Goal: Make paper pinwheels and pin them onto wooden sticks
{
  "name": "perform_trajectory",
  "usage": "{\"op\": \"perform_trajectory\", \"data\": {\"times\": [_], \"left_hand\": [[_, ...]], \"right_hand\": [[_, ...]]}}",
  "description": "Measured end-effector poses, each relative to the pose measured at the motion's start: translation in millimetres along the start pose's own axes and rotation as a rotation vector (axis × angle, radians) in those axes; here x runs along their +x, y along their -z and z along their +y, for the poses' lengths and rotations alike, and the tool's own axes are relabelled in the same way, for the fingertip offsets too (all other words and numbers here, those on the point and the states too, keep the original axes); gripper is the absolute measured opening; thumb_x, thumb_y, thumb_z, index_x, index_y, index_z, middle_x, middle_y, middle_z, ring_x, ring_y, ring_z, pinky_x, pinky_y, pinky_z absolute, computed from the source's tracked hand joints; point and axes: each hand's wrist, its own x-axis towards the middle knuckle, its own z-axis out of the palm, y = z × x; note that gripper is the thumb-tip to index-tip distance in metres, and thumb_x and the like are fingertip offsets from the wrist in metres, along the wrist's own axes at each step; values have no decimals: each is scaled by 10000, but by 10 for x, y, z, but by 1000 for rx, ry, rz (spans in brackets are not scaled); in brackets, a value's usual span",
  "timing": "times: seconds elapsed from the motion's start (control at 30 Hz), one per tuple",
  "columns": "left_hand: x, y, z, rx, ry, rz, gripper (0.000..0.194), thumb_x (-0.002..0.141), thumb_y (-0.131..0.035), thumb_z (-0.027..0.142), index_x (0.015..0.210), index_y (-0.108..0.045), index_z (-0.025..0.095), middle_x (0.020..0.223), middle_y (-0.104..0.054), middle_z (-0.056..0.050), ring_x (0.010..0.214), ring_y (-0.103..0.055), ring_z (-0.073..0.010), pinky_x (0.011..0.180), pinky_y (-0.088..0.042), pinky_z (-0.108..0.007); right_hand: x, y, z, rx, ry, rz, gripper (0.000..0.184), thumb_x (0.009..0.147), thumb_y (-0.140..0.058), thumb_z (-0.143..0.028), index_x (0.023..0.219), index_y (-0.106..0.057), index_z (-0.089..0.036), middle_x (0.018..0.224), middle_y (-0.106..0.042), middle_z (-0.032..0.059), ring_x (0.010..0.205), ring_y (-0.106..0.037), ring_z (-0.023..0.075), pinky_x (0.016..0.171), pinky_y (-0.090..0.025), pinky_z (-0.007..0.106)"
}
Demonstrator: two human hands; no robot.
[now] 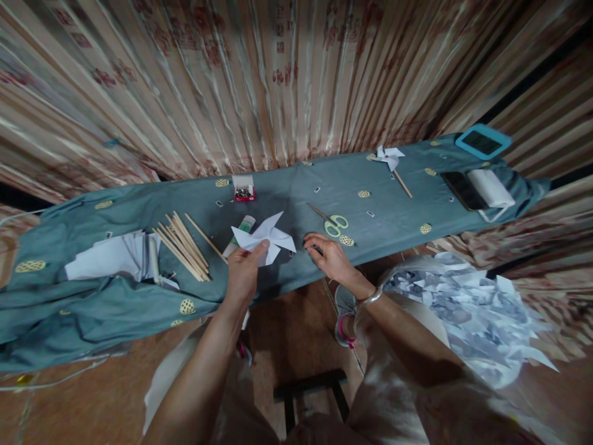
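My left hand [244, 272] pinches the near edge of a white folded paper pinwheel [266, 238] and holds it just above the blue-grey cloth-covered table [393, 210]. My right hand [328, 254] rests on the cloth to the right of the pinwheel, fingers curled onto a small dark object I cannot make out. Scissors with yellow-green handles [332, 222] lie just beyond my right hand. A bundle of thin wooden sticks [183, 247] lies to the left of my left hand. A glue stick [241, 232] lies partly under the pinwheel.
A small box of pins [243, 188] sits at the table's back. A finished pinwheel on a stick [391, 161] lies far right, near a phone [463, 190], a white roll [491, 187] and a blue device [482, 142]. White paper sheets [111, 256] lie left. Paper scraps [467, 309] fill a bag at right.
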Motion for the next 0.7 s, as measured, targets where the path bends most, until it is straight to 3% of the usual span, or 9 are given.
{"op": "perform_trajectory", "data": {"times": [0.2,0.53,0.7], "left_hand": [[4,-8,-21,-5,-2,-18,417,429,-911,360,745,-749,141,758,-754,-47,665,-661,-152,701,-509,-270],[21,-34,-58,-3,4,-11,411,424,-916,346,737,-749,139,752,-752,-43,638,-652,-139,672,-501,-258],[14,-48,-71,-15,14,-13,425,405,-924,351,735,-751,146,740,-755,-45,637,-665,-150,675,-515,-269]], "right_hand": [[4,24,5,-1,9,53,171,869,-503,-134,875,-658,-206,1105,-684,85,1013,-669,194,922,-498,333],[-58,28,-16,-87,35,11,197,900,-465,-140,902,-656,-191,1182,-657,115,1098,-638,210,982,-477,361],[-49,44,-24,-57,12,58,182,922,-491,-194,921,-672,-206,1096,-691,88,1063,-645,204,968,-484,358]]}}
